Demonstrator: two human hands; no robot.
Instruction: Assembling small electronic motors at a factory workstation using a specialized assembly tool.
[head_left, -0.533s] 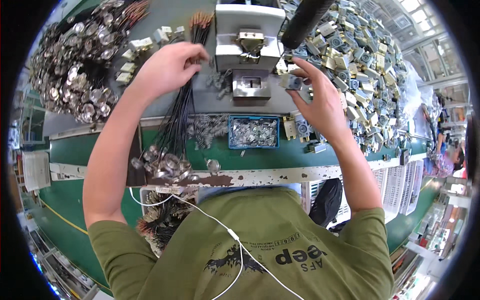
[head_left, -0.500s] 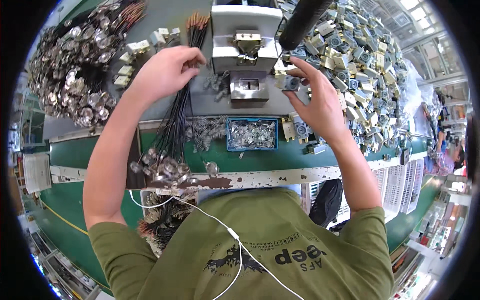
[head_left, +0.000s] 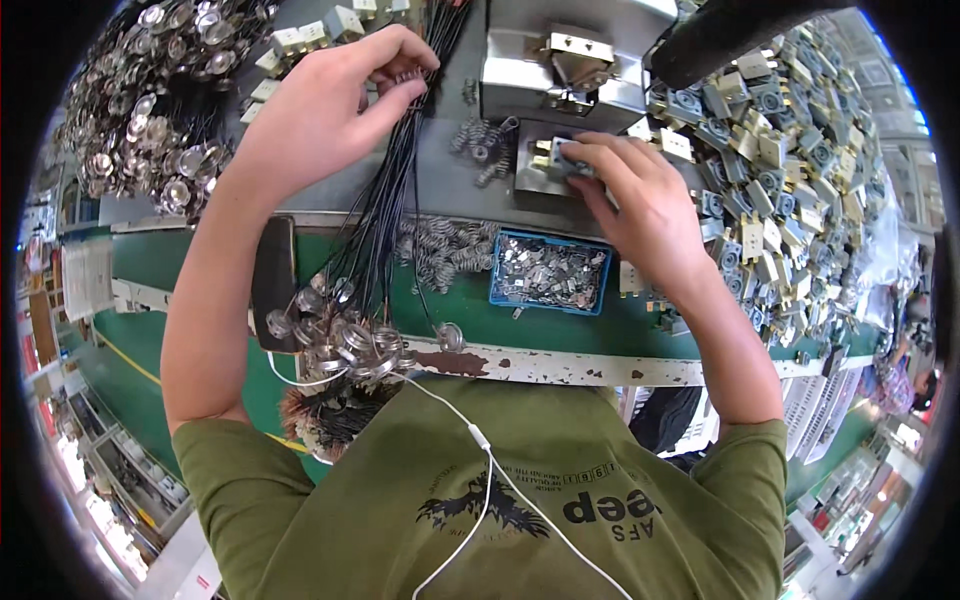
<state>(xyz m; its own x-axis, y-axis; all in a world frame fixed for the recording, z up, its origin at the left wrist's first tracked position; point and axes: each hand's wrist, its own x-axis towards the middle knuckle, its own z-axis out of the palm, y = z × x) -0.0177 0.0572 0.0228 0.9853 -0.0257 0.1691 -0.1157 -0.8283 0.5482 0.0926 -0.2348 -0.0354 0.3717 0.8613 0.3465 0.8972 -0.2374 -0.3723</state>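
Note:
My left hand (head_left: 335, 110) is raised over a bundle of thin black wires (head_left: 395, 170), thumb and fingers pinched on what looks like a small coil spring (head_left: 406, 77). Round silvery metal discs (head_left: 355, 340) hang at the wires' near ends. My right hand (head_left: 645, 200) grips a small grey-and-white plug housing with brass prongs (head_left: 545, 155) on top of a steel fixture block (head_left: 538, 182); its fingers partly cover the housing. Just behind the block stands a metal press-like machine (head_left: 580, 70). Loose coil springs (head_left: 485, 145) lie between the wires and the block.
A blue tray (head_left: 550, 307) of small metal pieces sits near the table's front edge, beside a pile of springs (head_left: 440, 250). A big heap of plug housings (head_left: 770, 170) covers the right side. More discs with wires (head_left: 170, 110) pile up at far left. A thick black bar (head_left: 730, 45) overhangs.
My right hand has brought the plug housing leftward onto the steel block. My left fingers have closed on the small spring near the wires. The whole view has shifted.

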